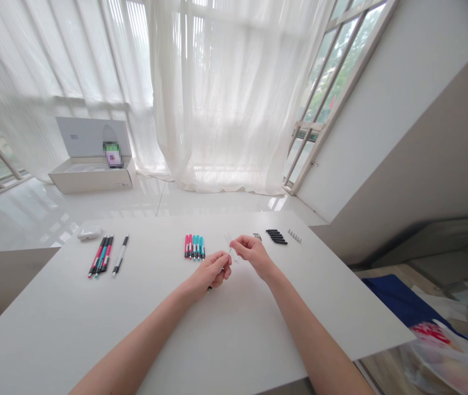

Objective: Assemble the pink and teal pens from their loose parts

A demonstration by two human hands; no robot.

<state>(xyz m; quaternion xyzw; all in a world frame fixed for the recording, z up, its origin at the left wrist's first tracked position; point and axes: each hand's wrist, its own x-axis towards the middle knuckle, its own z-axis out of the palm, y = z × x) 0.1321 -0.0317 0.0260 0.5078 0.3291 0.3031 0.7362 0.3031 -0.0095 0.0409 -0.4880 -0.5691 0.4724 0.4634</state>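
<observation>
My left hand [214, 269] is closed round what looks like a pen barrel, mostly hidden by the fingers; its black end [209, 288] sticks out below the palm. Close against it, my right hand [252, 253] pinches something thin and pale, apparently a pen refill, at the left hand's fingertips. Just behind the hands lie several thin refills [227, 237], partly covered by the right fingers. To the left is a row of pink and teal pen barrels [195, 247]. Small metal parts [257, 236], black rubber grips [276, 236] and small grey tips [294, 236] lie to the right.
On the left of the white table [234, 329] lie several whole pens [101, 255], a white pen [120, 255] and a white rounded case [89, 233]. An open white box [94, 180] stands on the sill before the curtain [234, 109]. A plastic bag [447, 356] is at lower right.
</observation>
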